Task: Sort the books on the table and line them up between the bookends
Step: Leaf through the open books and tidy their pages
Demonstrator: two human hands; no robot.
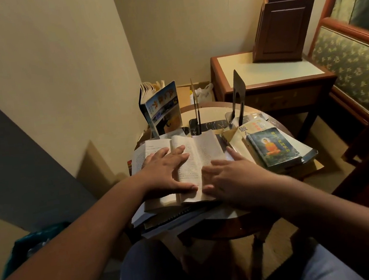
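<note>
open book (195, 159), centre of the round desk (210, 111): cream pages of fine print, spread flat on a pile of papers and a spiral-bound pad. left hand (166, 171), fingers splayed apart, palm down on the left page; right hand (231, 176), fingers spread, flat on the right page and its edge; neither grips anything. to the right, a stack topped by a dark green book (274, 148) showing a seated orange-robed figure. behind, a colourful paperback (161, 108) stands upright, pages fanned. two metal bookends (238, 94) stand at the far edge, apart, with no book between them.
</note>
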